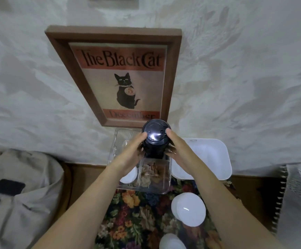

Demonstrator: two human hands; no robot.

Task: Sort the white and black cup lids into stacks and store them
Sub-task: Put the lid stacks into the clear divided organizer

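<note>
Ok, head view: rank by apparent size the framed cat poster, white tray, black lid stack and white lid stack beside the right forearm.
1. framed cat poster
2. white tray
3. black lid stack and white lid stack look alike; white is nearer the camera, so unranked.

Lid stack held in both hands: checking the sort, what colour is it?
The lid stack is black, seen clearly in the head view.
</note>
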